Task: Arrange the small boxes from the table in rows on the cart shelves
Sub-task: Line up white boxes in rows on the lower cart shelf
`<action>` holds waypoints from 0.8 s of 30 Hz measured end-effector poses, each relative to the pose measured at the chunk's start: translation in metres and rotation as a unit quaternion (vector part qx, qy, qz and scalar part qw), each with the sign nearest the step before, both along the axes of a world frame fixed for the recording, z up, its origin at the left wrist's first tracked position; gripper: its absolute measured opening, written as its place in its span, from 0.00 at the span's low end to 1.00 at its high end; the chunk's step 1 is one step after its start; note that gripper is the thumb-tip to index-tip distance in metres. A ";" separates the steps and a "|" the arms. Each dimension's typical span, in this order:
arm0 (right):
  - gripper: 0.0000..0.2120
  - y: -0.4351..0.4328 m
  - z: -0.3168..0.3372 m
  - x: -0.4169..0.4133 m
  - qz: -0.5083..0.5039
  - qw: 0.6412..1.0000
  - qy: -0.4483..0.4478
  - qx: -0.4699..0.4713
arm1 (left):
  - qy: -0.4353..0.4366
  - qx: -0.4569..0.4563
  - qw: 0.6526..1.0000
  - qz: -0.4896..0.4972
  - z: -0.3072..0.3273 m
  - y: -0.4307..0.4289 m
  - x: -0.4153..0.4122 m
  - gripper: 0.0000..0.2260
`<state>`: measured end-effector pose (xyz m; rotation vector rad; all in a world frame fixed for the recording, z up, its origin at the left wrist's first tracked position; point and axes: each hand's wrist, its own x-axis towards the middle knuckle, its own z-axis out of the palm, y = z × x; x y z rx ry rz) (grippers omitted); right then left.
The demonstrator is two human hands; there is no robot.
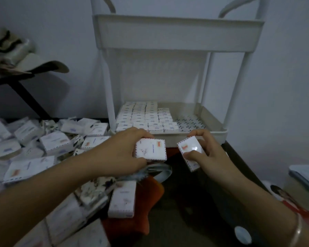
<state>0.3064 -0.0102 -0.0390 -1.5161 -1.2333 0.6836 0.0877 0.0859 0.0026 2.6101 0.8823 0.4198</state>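
My left hand grips a small white box with a dashed red-and-blue border, held just in front of the white cart's lower shelf. My right hand pinches a second, similar box, tilted, between thumb and fingers. Several rows of the same boxes fill the left half of that lower shelf. The shelf's right part shows its dotted floor. A loose pile of boxes covers the table at left.
The cart's upper shelf stands above, its inside hidden. One box lies on an orange cloth below my hands. A hat sits on a dark stand at far left. Papers and a container lie at right.
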 end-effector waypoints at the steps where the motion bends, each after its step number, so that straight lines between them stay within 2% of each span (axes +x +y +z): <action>1: 0.18 0.006 0.002 0.004 -0.003 1.000 -0.006 -0.002 | -0.011 -0.012 1.000 0.005 0.002 0.007 0.009 0.23; 4: 0.18 0.027 0.009 0.014 -0.021 0.998 -0.052 -0.004 | -0.038 -0.048 0.998 0.017 0.006 0.031 0.036 0.24; 7: 0.19 0.050 0.020 0.025 -0.072 0.992 -0.103 0.032 | -0.089 -0.093 0.991 0.037 0.008 0.055 0.064 0.22; 11: 0.32 0.086 0.039 0.046 -0.106 0.976 -0.190 0.026 | -0.235 -0.212 0.942 0.111 0.014 0.089 0.101 0.12; 13: 0.31 0.110 0.044 0.057 -0.109 0.973 -0.202 0.012 | -0.277 -0.217 0.925 0.144 0.016 0.114 0.117 0.13; 15: 0.29 0.137 0.046 0.068 -0.125 0.977 -0.173 0.015 | -0.301 -0.221 0.915 0.153 0.018 0.140 0.132 0.17; 19: 0.27 0.185 0.048 0.082 -0.140 0.981 -0.135 0.009 | -0.320 -0.170 0.915 0.179 0.021 0.184 0.159 0.12; 22: 0.25 0.217 0.048 0.092 -0.151 0.986 -0.066 0.016 | -0.292 -0.080 0.933 0.194 0.015 0.210 0.174 0.12; 24: 0.26 0.238 0.045 0.099 -0.173 0.983 -0.066 0.008 | -0.268 -0.037 0.946 0.180 0.007 0.220 0.180 0.12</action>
